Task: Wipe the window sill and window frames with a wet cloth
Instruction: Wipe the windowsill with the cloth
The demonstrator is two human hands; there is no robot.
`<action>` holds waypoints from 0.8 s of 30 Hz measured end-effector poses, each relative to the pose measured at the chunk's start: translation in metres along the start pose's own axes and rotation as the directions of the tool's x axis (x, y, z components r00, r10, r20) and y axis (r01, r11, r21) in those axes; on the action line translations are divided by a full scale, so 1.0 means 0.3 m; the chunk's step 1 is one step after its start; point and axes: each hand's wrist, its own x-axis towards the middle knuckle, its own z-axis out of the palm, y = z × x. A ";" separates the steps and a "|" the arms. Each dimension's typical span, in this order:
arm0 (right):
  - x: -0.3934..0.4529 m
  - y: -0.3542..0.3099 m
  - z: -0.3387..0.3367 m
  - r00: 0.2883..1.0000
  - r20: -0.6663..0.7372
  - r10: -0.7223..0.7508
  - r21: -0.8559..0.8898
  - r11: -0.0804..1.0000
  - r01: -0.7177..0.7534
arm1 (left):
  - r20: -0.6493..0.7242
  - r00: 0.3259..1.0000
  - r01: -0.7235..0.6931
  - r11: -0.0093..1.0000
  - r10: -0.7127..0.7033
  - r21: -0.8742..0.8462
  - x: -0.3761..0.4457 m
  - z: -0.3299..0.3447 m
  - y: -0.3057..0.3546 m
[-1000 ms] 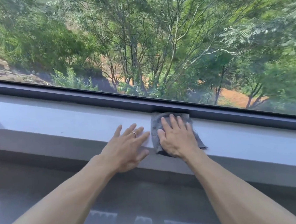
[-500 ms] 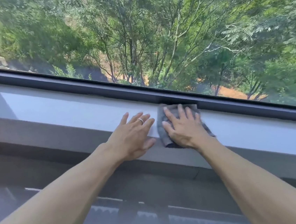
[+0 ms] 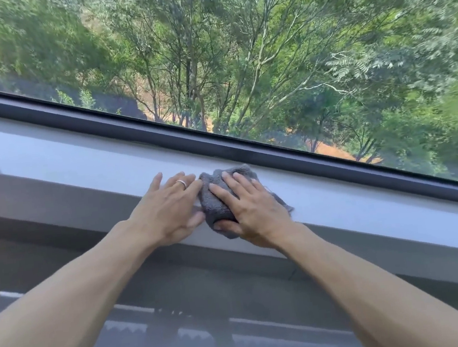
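Grey terry cloth [image 3: 216, 203], bunched and folded, lies on the pale grey flat window sill [image 3: 353, 208], a little short of the dark window frame rail [image 3: 248, 150] that runs along the foot of the glass. The right hand [image 3: 250, 209] lies flat on top of it, fingers straight and slightly spread, pointing toward the frame; the thumb tucks against the near edge of the cloth at the sill's front lip. This is a pressing hold, not a pinch. The left hand [image 3: 169, 208], wearing a plain ring [image 3: 181, 184], rests flat on the bare sill just beside the cloth, its fingers straight and close together, fingertips touching or nearly touching the cloth's left fold; it holds nothing.

Assessment: the step in hand appears to be wiping the sill top. The cloth is crumpled under the palm, so only part of it likely contacts the surface. Recommended practice: flatten the cloth under the whole palm, keep even downward pressure, and draw it in long overlapping passes parallel to the frame. The strip of sill ahead of the fingertips, against the rail, needs a dedicated pass with the cloth edge pushed into the corner. The left hand serves well as a brace and should stay clear of the cloth's path.

Whether the cloth is wet cannot be confirmed.
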 end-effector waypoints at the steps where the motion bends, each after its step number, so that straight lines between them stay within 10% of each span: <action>1: -0.015 0.009 0.001 1.000 -0.015 -0.006 0.000 1.000 0.006 | 0.010 1.000 0.029 1.000 -0.029 -0.012 -0.006 -0.008 -0.011; 8: -0.071 -0.003 0.024 0.975 -0.039 0.217 0.028 0.976 -0.216 | -0.008 1.000 -0.004 0.997 0.003 -0.077 -0.030 -0.033 -0.016; 14: 0.153 -0.217 -0.046 0.999 -0.023 0.030 0.085 0.996 -0.028 | -0.042 0.989 0.134 0.983 -0.140 -0.126 -0.075 -0.040 -0.182; 20: 0.153 -0.103 -0.053 0.885 0.128 0.447 0.153 0.873 -0.463 | 0.019 0.989 0.145 0.984 -0.144 -0.100 -0.104 -0.032 -0.324; 24: 0.395 -0.336 -0.081 0.954 0.066 0.292 0.227 0.927 -0.299 | 0.039 0.990 0.135 0.990 -0.134 -0.033 -0.095 -0.052 -0.405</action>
